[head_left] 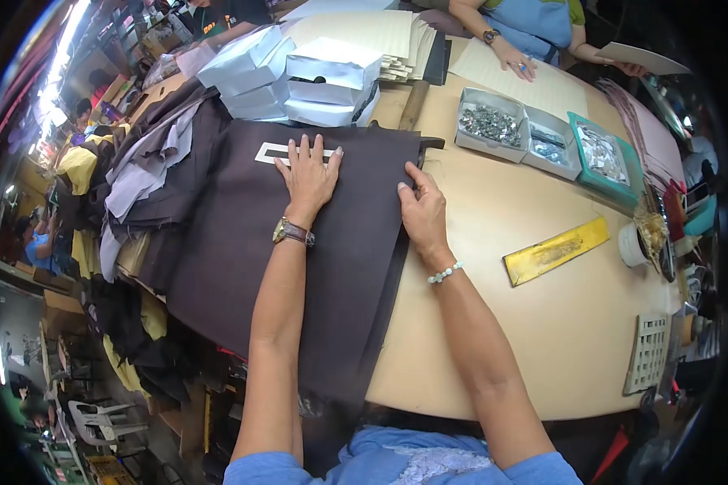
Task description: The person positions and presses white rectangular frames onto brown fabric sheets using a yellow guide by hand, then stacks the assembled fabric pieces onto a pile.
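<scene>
A dark brown cloth panel (234, 242) lies over the left part of the table and hangs past its front edge. My left hand (309, 178) is flat on it with fingers spread. The fingertips press on a white rectangular frame (268, 153) with a long slot, partly hidden by the hand. At the cloth's right edge is my right hand (425, 212), half curled, thumb and forefinger apart and touching the edge. Its other fingers are mostly hidden.
White boxes (332, 81) stand behind the cloth, beside heaped fabric (146, 178). Trays of metal parts (491, 125) and a green tray (607, 153) sit at the right. A yellow strip (556, 250) lies nearer. A co-worker's hand (516, 61) rests on pale sheets across the table.
</scene>
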A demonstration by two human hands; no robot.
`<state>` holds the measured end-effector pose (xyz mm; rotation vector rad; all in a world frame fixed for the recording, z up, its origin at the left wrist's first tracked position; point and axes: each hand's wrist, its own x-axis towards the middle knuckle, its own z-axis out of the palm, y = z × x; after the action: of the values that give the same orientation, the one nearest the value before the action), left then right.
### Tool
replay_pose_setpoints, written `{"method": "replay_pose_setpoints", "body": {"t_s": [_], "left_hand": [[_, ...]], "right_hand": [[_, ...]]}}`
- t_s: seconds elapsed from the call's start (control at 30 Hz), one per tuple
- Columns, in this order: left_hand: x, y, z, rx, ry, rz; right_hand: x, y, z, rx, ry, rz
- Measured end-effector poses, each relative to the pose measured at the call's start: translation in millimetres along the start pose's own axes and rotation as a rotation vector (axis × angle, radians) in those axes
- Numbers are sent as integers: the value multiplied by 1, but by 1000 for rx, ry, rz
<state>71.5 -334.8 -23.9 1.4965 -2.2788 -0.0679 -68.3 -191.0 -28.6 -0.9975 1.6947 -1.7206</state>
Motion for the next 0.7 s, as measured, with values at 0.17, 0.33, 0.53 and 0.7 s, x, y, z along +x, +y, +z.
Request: {"method": "replay_pose_setpoints", "body": {"t_s": [0.17, 0.33, 0.53, 0.7], "left_hand": [[-5, 0, 4, -55, 46, 9], [-6, 2, 4, -67, 73, 9], [-6, 1, 5, -48, 113, 32], [-4, 0, 7, -2, 137, 48]], "right_hand": [[10, 28, 1, 59, 95, -149], [6, 8, -5, 221, 12, 25], [12, -6, 6, -368, 45, -20], [25, 1, 23, -851, -4, -190]]}}
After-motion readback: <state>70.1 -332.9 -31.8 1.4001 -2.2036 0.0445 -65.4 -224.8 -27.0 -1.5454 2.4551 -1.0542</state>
